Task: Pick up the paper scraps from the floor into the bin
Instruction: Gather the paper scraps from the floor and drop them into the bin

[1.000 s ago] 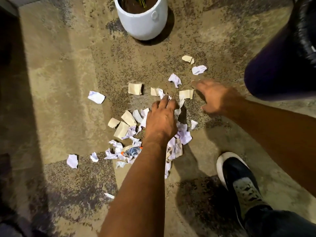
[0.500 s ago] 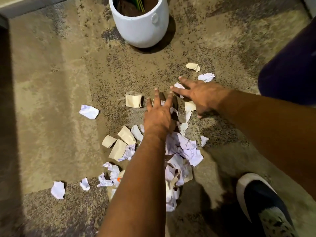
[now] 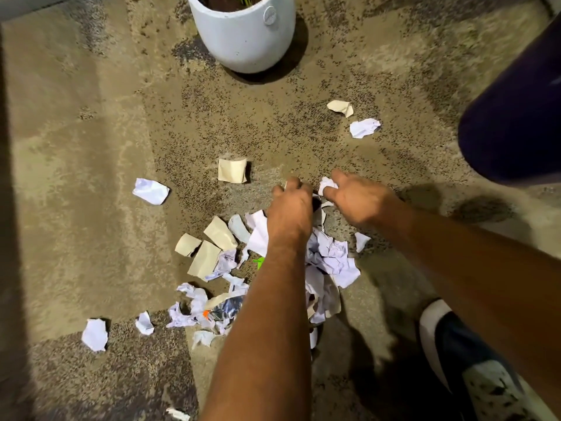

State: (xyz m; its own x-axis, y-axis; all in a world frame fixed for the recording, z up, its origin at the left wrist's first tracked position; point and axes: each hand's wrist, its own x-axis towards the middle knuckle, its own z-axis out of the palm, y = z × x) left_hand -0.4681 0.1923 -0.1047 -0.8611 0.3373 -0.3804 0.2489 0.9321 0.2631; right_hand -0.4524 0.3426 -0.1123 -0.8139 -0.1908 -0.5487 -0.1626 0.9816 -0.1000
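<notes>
Torn white and tan paper scraps lie over the mottled brown floor, with the thickest pile [image 3: 329,262] under and beside my forearms. My left hand [image 3: 291,205] presses down at the pile's far edge, its fingers curled around scraps that are mostly hidden beneath it. Just to its right, my right hand [image 3: 356,199] pinches a small white scrap [image 3: 328,184] between thumb and fingers. A dark purple bin [image 3: 516,117] fills the upper right corner, with only its side showing.
A white plant pot [image 3: 246,38] stands at the top centre. Loose scraps lie apart: a tan one [image 3: 232,170], white ones on the left [image 3: 151,191] and lower left [image 3: 94,334], two near the bin [image 3: 364,127]. My shoe [image 3: 473,360] is at the lower right.
Both hands have drawn back toward me from their farther reach. The left hand's spread fingers have curled shut over scraps, and the right hand has closed on a white scrap.
</notes>
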